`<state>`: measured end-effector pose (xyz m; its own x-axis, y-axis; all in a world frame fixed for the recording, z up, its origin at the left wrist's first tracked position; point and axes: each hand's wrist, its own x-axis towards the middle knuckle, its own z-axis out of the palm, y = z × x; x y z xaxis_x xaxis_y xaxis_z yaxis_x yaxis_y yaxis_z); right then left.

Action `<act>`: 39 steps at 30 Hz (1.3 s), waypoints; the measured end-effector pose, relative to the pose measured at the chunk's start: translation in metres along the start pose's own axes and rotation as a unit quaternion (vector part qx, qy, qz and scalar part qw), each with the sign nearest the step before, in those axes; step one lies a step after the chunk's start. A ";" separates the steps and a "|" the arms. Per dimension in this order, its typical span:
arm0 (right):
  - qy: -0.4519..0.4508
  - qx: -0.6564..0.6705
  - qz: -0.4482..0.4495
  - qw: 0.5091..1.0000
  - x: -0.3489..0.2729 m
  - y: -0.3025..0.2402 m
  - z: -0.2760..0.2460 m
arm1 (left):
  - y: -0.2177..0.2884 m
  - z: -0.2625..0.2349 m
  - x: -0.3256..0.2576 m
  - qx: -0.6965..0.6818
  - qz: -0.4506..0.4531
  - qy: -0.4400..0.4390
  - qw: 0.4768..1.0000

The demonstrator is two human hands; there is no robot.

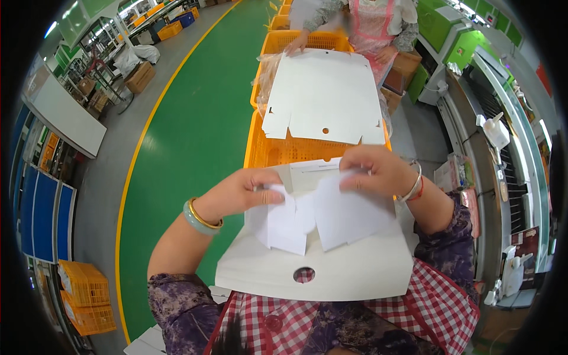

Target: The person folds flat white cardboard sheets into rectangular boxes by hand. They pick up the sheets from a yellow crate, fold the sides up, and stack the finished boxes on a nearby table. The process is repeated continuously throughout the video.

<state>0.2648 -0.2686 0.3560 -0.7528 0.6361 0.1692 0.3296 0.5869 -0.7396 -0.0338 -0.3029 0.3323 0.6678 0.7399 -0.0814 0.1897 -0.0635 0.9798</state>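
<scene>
Both hands pinch flaps of a flat white cardboard box blank (331,260) held against the person's lap: the left hand (239,192) grips the left flap, the right hand (378,171) the right flap, at the blank's far edge. A thin flap could crease or tear if pulled unevenly. More blanks (322,97) lie on the orange crate (278,151) ahead.

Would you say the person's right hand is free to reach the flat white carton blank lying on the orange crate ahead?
Probably not right now: the right hand is pinching a flap of the white carton being folded. The blank lies uncovered on the orange crate, so letting go would likely clear the way.
</scene>
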 end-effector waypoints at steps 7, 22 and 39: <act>-0.072 -0.069 0.003 0.995 -0.036 0.004 0.008 | -0.014 -0.002 -0.021 0.142 -0.028 0.050 0.988; 0.118 -0.067 -0.056 0.989 -0.040 -0.019 -0.029 | 0.034 0.026 0.053 0.132 0.025 -0.100 0.986; 0.038 -0.054 -0.011 0.998 -0.050 -0.021 -0.034 | 0.030 0.043 0.086 0.011 0.001 -0.200 0.980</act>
<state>0.3153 -0.2953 0.3852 -0.7172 0.6555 0.2365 0.3752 0.6493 -0.6616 0.0606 -0.2699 0.3470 0.8956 0.4189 -0.1499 0.2020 -0.0826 0.9759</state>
